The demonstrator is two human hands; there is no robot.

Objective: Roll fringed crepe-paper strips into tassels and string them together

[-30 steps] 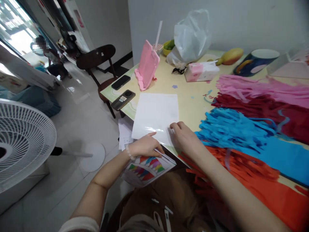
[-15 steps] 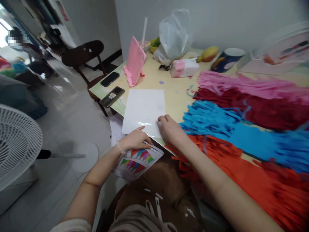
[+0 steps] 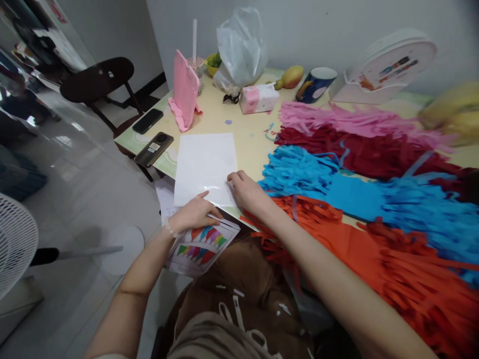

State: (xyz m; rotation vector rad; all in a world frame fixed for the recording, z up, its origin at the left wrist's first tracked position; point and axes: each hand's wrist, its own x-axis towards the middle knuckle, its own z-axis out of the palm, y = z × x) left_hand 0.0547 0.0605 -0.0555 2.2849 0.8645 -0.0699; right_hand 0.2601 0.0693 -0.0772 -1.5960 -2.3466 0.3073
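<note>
A glossy white sheet [image 3: 205, 159] lies flat at the table's near edge. My left hand [image 3: 196, 214] is at its lower edge, one finger stretched onto the sheet. The other fingers of that hand grip a flat packet [image 3: 200, 249] printed with colourful bunting, which hangs just below the table edge. At the sheet's lower right edge, my right hand [image 3: 247, 192] has its fingers curled and pinched together on the sheet. Fringed paper in orange [image 3: 337, 239] and blue [image 3: 352, 194] lies to the right of my right hand.
Dark red fringe [image 3: 374, 152] and pink fringe [image 3: 337, 119] lie farther back. Two phones, one of them black [image 3: 147, 121], a pink tablet stand [image 3: 185, 89], a tissue pack [image 3: 258, 98] and a mug [image 3: 316, 85] stand around. A white fan [image 3: 17, 244] is at left.
The camera view has swung to the right, so everything appears farther left. Both hands keep nearly the same place on the sheet and packet.
</note>
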